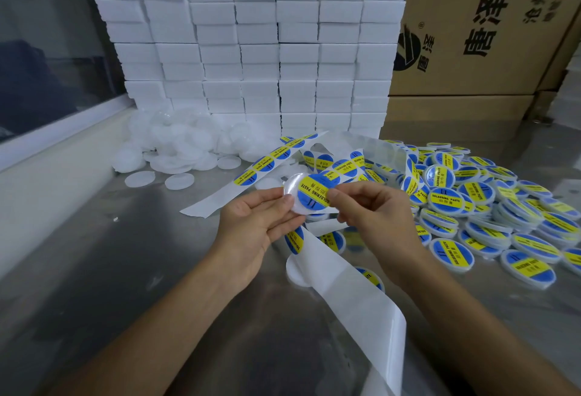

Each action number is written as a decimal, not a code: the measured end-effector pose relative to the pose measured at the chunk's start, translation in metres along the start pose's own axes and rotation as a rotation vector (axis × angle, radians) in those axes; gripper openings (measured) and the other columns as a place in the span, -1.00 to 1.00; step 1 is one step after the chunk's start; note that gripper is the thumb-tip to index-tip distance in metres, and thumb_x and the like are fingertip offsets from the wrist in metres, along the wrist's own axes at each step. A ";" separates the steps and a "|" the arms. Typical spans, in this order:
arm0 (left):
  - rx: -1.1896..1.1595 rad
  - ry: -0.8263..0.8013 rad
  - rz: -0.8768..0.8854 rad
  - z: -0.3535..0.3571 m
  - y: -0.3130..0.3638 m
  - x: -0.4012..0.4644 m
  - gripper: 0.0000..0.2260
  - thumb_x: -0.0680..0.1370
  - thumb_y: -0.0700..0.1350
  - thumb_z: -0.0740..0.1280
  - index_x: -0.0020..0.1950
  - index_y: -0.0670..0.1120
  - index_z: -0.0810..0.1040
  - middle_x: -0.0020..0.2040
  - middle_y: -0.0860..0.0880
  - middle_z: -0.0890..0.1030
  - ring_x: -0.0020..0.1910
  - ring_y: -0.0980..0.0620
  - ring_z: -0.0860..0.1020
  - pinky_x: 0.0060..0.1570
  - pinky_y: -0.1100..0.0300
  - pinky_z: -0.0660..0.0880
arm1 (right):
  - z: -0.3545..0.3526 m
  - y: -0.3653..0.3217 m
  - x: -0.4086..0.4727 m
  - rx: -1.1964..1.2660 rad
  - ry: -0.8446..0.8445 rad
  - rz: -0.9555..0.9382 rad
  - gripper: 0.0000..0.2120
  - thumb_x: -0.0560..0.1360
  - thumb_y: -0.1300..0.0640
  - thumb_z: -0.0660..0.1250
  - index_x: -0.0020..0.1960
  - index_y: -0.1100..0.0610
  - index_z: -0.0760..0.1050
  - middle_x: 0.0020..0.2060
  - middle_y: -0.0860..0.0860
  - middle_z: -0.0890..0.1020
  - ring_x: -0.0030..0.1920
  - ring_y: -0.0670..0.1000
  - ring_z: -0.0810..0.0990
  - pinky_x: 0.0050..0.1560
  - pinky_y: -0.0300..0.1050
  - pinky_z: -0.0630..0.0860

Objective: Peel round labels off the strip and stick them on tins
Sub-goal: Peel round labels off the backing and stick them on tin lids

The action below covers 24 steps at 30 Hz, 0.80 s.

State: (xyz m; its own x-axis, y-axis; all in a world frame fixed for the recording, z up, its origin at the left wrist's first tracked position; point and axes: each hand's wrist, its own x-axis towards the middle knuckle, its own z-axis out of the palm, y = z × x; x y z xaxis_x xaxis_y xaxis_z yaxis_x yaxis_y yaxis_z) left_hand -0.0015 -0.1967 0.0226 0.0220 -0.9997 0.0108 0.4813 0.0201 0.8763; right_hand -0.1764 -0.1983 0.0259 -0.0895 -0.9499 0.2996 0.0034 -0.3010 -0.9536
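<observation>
The step in hand looks like the sticking itself: the left hand [251, 225] holds a white round tin [297, 196] up over the metal table [125, 269], its fingers curled around the tin's left edge, while the right hand [374, 213] pinches the right side of a blue-and-yellow round label [314, 191] that lies across the tin's face. The label appears mostly seated, with a bare crescent of tin showing at the upper left, so either it sits a little off-centre or its left part is not yet pressed flat; which one is hard to tell. Below the hands the spent white backing strip [345, 285] curls toward the near edge, and another strip [267, 163] with labels on it runs away to the far left. The heap of labelled tins [471, 207] lies to the right, the unlabelled white tins [176, 147] to the far left, in front of a wall of white boxes [251, 49]. The next move probably calls for a thumb smoothing the label from the centre outward so no bubble or crease is trapped, then setting the tin down on the right heap and reaching left for a fresh blank.
</observation>
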 end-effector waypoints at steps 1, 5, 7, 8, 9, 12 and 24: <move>0.005 -0.006 -0.001 0.000 0.000 0.000 -0.79 0.41 -0.28 0.43 0.02 -0.26 0.56 -0.14 -0.19 0.72 -0.16 -0.07 0.71 -0.23 0.20 0.62 | 0.001 0.000 0.000 -0.002 -0.002 -0.004 -0.96 0.45 0.22 0.50 -0.15 0.19 0.68 -0.35 0.01 0.70 -0.44 -0.13 0.56 -0.36 -0.33 0.49; 0.019 -0.012 0.001 0.001 0.001 -0.001 -0.66 0.28 -0.20 0.46 0.02 -0.26 0.56 -0.14 -0.19 0.72 -0.15 -0.08 0.71 -0.23 0.20 0.62 | 0.002 0.001 0.000 -0.009 -0.009 -0.021 -0.96 0.44 0.21 0.50 -0.13 0.18 0.68 -0.33 0.00 0.71 -0.43 -0.14 0.58 -0.35 -0.34 0.50; 0.022 -0.015 0.002 0.001 0.000 -0.001 -0.65 0.27 -0.21 0.46 0.02 -0.26 0.55 -0.13 -0.19 0.72 -0.15 -0.08 0.71 -0.23 0.19 0.62 | 0.002 0.001 -0.001 -0.021 -0.018 -0.028 -0.97 0.44 0.21 0.50 -0.13 0.17 0.68 -0.32 0.00 0.71 -0.42 -0.14 0.58 -0.34 -0.34 0.51; 0.024 -0.015 0.003 0.001 0.000 -0.001 -0.65 0.27 -0.21 0.46 0.02 -0.26 0.55 -0.13 -0.20 0.71 -0.15 -0.09 0.71 -0.23 0.19 0.62 | 0.002 0.002 -0.001 -0.027 -0.024 -0.031 -0.98 0.44 0.22 0.50 -0.13 0.17 0.68 -0.33 -0.01 0.71 -0.42 -0.14 0.58 -0.34 -0.34 0.51; 0.026 -0.016 0.003 0.001 0.000 -0.001 -0.64 0.27 -0.21 0.46 0.03 -0.27 0.55 -0.13 -0.20 0.71 -0.16 -0.09 0.71 -0.23 0.19 0.62 | 0.002 0.002 -0.001 -0.027 -0.030 -0.034 -0.99 0.45 0.22 0.49 -0.14 0.16 0.68 -0.33 -0.01 0.71 -0.43 -0.14 0.58 -0.34 -0.33 0.51; 0.041 -0.011 -0.002 0.002 0.000 -0.002 -0.61 0.27 -0.20 0.46 0.05 -0.28 0.54 -0.12 -0.21 0.71 -0.15 -0.10 0.71 -0.22 0.18 0.62 | 0.003 0.003 -0.001 -0.021 -0.038 -0.041 -0.99 0.45 0.23 0.49 -0.15 0.15 0.68 -0.34 -0.01 0.71 -0.43 -0.13 0.58 -0.33 -0.32 0.52; 0.119 0.009 0.055 0.003 0.000 -0.004 -0.73 0.34 -0.26 0.49 0.00 -0.26 0.58 -0.16 -0.21 0.71 -0.18 -0.12 0.71 -0.21 0.18 0.62 | 0.003 0.004 -0.001 -0.109 -0.022 -0.086 -0.93 0.45 0.21 0.50 -0.18 0.07 0.68 -0.31 0.02 0.71 -0.38 -0.06 0.61 -0.31 -0.24 0.57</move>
State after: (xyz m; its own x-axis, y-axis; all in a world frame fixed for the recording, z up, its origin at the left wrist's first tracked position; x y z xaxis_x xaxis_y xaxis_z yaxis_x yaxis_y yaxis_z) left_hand -0.0043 -0.1923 0.0237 0.0532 -0.9970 0.0568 0.3717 0.0725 0.9255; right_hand -0.1733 -0.1986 0.0219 -0.0633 -0.9230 0.3797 -0.1117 -0.3715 -0.9217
